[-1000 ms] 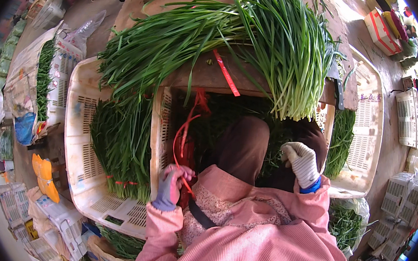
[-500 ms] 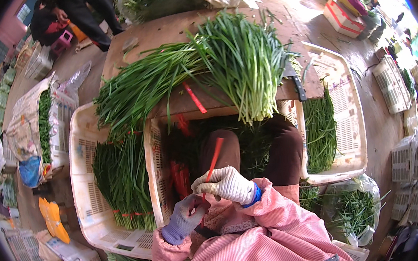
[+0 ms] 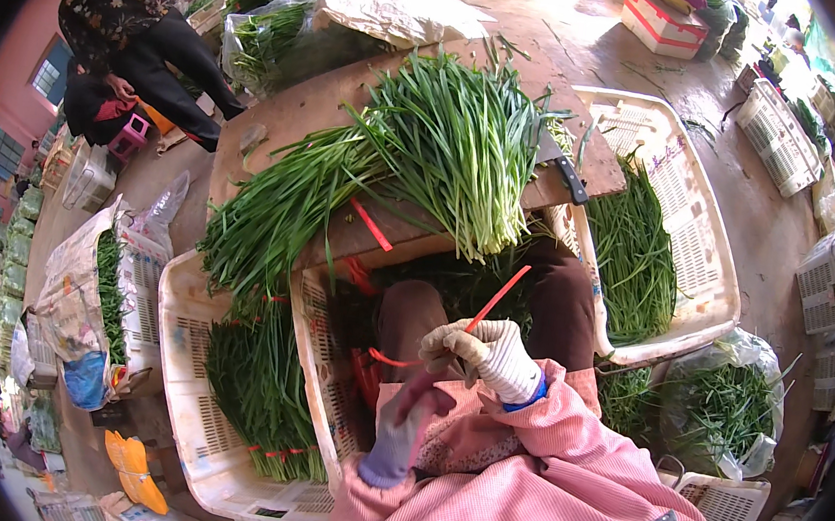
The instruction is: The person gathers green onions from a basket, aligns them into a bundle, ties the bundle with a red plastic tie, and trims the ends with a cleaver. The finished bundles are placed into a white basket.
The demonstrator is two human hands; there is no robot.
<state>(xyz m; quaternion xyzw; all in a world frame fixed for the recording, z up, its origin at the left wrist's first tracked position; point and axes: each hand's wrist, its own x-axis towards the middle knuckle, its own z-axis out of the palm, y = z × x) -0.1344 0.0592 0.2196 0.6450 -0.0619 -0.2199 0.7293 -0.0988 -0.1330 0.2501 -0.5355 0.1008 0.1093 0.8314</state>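
Observation:
My right hand (image 3: 491, 356), in a white glove with a blue band at the wrist, is closed on a thin red tie strip (image 3: 500, 298). One end of the strip points up past the fingers; the other curves out to the left. Just below it, my left hand (image 3: 403, 432), in a purple-grey glove, is blurred, its fingers apart with no visible object in them. Both hands are above my lap. Ahead, a heap of long green garlic chives (image 3: 448, 148) lies on a wooden board (image 3: 272, 151), with another red strip (image 3: 371, 224) at its near edge.
A black-handled knife (image 3: 571, 180) rests on the board's right side. White plastic crates (image 3: 172, 357) with tied chives stand left; another crate (image 3: 706, 243) holds chives at right. A clear bag of greens (image 3: 725, 406) is beside it. A person (image 3: 144, 18) stands at far left.
My right hand has moved right and slightly up, with the red strip now slanting. My left hand has come away from the strip and opened. The view has shifted a little.

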